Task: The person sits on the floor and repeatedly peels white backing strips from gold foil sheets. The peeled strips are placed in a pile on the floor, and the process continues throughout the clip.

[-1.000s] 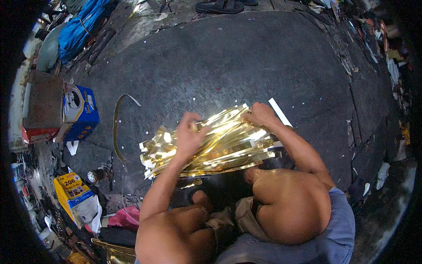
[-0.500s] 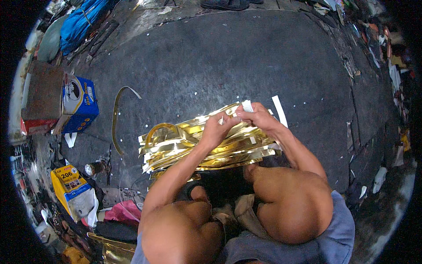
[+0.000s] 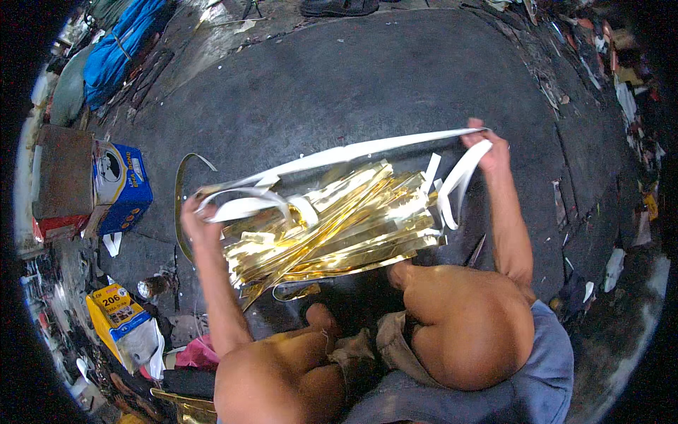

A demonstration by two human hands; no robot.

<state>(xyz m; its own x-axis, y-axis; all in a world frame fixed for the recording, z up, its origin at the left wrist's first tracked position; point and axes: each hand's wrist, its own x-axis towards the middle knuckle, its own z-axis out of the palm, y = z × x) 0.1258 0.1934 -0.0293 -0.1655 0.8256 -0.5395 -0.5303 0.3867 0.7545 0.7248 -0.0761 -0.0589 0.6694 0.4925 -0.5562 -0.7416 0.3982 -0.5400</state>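
A long white strip [image 3: 364,148] is stretched between my two hands, above a pile of shiny gold strips [image 3: 367,230] on the dark floor. My left hand [image 3: 202,218] grips one end, where the strip curls in a loop beside the pile's left side. On the far right my right hand [image 3: 489,147] pinches the other end, and a tail of the strip hangs from it in a curve. Both hands are slightly smeared by motion. Some gold strips lie crosswise over the pile, with short white pieces among them.
One thin curved strip [image 3: 178,205] lies left of the pile. Further left are a cardboard box with a blue side [image 3: 127,187] and a yellow packet [image 3: 116,307]. A blue cloth bundle [image 3: 116,63] lies at the far left, dark footwear [image 3: 339,7] at the far edge.
My hands were close together over the pile, pinching at a white end. They have spread wide apart, left and right, drawing the white strip out between them. The gold strips have shifted.
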